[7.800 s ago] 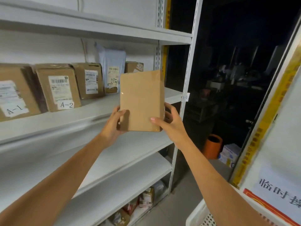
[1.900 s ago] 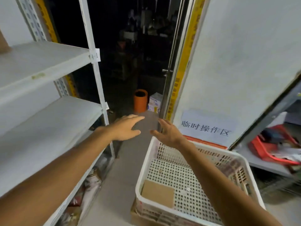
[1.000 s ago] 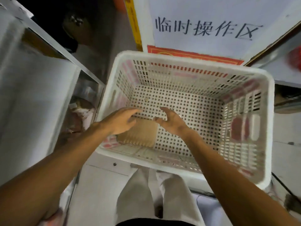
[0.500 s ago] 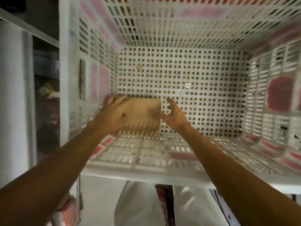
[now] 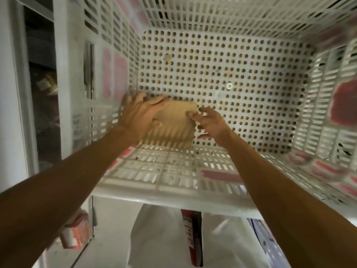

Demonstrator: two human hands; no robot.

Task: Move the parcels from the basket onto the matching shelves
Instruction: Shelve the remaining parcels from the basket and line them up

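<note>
A flat brown cardboard parcel lies in the near left corner of the white perforated basket. My left hand grips its left side, fingers curled over the far edge and thumb on its top face. My right hand holds the parcel's right edge, fingertips curled onto the far right corner and thumb near the lower corner. The parcel's label side is hidden. No other parcel shows in the basket.
A white shelf upright stands close on the left, with packets in the dark bay behind it. A red and white box sits low on the left. Below the basket's near rim are white fabric and a red-edged item.
The view has dropped from the shelves into the basket. Both hands have come down onto the parcel; my left hand now wraps its far edge and my right hand has reached its right edge.
</note>
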